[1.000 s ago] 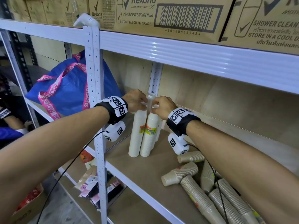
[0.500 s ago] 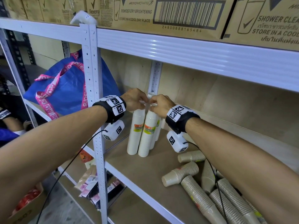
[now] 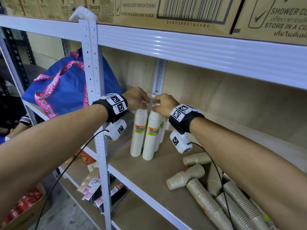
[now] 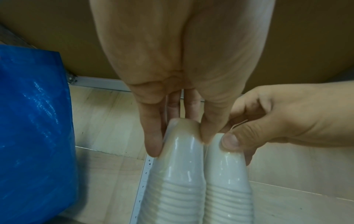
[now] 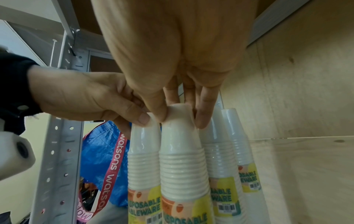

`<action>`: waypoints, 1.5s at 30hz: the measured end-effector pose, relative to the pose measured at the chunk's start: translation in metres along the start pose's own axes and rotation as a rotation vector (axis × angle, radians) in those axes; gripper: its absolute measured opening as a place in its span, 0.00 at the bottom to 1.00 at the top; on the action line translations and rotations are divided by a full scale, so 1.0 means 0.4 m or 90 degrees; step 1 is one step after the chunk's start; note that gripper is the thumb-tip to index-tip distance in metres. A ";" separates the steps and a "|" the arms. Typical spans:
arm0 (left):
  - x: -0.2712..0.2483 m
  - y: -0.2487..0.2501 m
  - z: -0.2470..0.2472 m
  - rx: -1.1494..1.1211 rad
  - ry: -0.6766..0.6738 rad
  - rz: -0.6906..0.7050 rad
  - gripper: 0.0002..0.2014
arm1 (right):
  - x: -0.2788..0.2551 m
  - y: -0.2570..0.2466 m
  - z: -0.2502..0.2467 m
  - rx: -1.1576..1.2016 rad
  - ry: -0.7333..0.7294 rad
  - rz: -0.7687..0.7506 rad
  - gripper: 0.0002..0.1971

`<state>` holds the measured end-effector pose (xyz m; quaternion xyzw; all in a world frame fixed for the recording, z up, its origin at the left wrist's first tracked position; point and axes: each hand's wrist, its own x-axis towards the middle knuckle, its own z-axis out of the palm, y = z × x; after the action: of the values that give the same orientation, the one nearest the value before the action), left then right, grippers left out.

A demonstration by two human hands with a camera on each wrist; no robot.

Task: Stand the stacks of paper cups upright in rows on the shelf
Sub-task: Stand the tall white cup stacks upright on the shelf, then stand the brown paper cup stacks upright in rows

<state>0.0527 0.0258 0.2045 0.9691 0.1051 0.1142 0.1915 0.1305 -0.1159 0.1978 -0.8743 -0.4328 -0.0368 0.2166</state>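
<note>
While both forearms reach in side by side from the front, the white metal shelving unit (image 3: pixel 93 97) frames everything, its wooden shelf board (image 3: pixel 146 176) at about waist level and its upper tier loaded with brown cardboard cartons (image 3: pixel 191 12) printed with barcodes. A blue woven bag with pink straps (image 3: pixel 66 87) sits in the neighbouring bay to the left. At the right of the board, a heap of brown ribbed paper cup stacks (image 3: pixel 224 193) lies on its side, the stacks overlapping one another. Near the board's back left corner, four wrapped stacks of white paper cups (image 3: pixel 149 130) stand upright, close together, in two short rows, each with a yellow and orange label. The left hand (image 3: pixel 136 99) comes down from above, fingers curled, pinching the top of the front left white stack (image 3: pixel 137 133) between thumb and fingertips. The right hand (image 3: pixel 163 103) mirrors it, thumb and fingers pinching the top of the front right white stack (image 3: pixel 150 138), just beside the first. Thumb tips of the two hands nearly touch. Black bands with printed square markers wrap both wrists.
</note>
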 end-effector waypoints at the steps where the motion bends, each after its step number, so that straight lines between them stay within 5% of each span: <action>1: 0.000 -0.002 0.000 -0.003 -0.003 -0.002 0.16 | -0.001 -0.001 0.000 0.002 0.002 0.001 0.16; 17: -0.002 0.159 -0.034 -0.070 0.040 0.068 0.17 | -0.105 0.061 -0.096 -0.023 0.019 0.068 0.17; 30: -0.034 0.238 0.300 -0.091 -0.163 0.068 0.17 | -0.375 0.295 -0.003 -0.028 -0.067 0.301 0.17; 36: -0.083 0.215 0.460 -0.110 -0.253 0.048 0.28 | -0.548 0.346 0.076 0.051 -0.111 0.305 0.08; 40: -0.110 0.206 0.525 -0.090 -0.315 0.045 0.25 | -0.613 0.368 0.113 0.015 -0.131 0.347 0.19; 45: -0.140 0.197 0.568 -0.076 -0.364 0.058 0.30 | -0.676 0.373 0.137 0.015 -0.147 0.343 0.20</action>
<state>0.0713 -0.1382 0.0207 0.9526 -0.0034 -0.1492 0.2651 0.0705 -0.3731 0.0285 -0.9537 -0.2069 0.1266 0.1779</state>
